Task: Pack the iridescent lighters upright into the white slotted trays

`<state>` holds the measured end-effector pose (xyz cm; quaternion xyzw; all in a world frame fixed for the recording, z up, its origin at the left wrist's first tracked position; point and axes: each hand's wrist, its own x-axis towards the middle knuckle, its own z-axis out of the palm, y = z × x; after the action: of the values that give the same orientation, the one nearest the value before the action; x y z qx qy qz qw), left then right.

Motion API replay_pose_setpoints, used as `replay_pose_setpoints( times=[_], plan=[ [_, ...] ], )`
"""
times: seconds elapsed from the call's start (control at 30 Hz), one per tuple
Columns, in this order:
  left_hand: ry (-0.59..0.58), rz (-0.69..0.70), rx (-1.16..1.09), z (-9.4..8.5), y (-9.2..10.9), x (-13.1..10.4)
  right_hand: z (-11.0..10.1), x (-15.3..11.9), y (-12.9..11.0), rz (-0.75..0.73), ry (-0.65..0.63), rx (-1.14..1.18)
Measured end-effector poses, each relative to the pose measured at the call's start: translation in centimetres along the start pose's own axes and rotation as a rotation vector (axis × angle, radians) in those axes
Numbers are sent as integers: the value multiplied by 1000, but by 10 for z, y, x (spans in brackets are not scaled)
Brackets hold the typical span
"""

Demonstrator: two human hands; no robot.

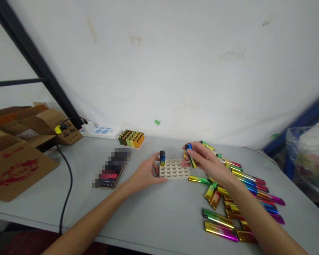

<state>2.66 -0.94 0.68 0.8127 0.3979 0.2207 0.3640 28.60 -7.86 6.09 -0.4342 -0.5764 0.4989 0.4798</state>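
A white tray [174, 178] with rows of holes lies on the table in front of me. My left hand [149, 171] grips its left end, thumb at the front corner and fingers curled by the far side. Beside those fingers, blue-and-gold lighters [162, 159] with black tops stand upright in the left column. Over the tray's right end, my right hand [200, 157] holds a shiny blue-and-gold lighter [192, 161] tilted between thumb and fingers. A bit of gold shows behind it, perhaps a second lighter. Under and around my right forearm lies a loose pile of shiny multicoloured lighters [220, 219].
A filled tray of green and orange lighters [133, 139] stands near the wall. Left of it are a white power strip [102, 131] and a phone [113, 179]. Cardboard boxes [23, 163] and a black cable [69, 177] occupy the left; a plastic bag [308, 152] is at right.
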Motion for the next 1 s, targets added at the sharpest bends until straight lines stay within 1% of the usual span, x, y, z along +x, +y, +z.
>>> replay_pose_setpoints(
  times=[0.13,0.23,0.3,0.43,0.6,0.8,0.93,1.0],
  plan=[
    [17,10,-6,1,-1,0,17,-2,8,-14,19,68],
    [20,10,-6,1,-1,0,23,-4,13,27,92,52],
    [15,3,-4,1,-1,0,25,-5,15,49,167,-17],
    [13,-6,-5,1,-1,0,28,-3,23,-8,343,-242],
    [9,-15,4,0,2,-1,27,0,36,30,434,-318],
    [16,-2,15,0,1,0,26,1,45,14,437,-348],
    [11,-3,9,0,-1,0,28,0,43,12,411,-383],
    [12,1,2,0,-1,0,28,-1,40,-14,374,-387]
  ],
)
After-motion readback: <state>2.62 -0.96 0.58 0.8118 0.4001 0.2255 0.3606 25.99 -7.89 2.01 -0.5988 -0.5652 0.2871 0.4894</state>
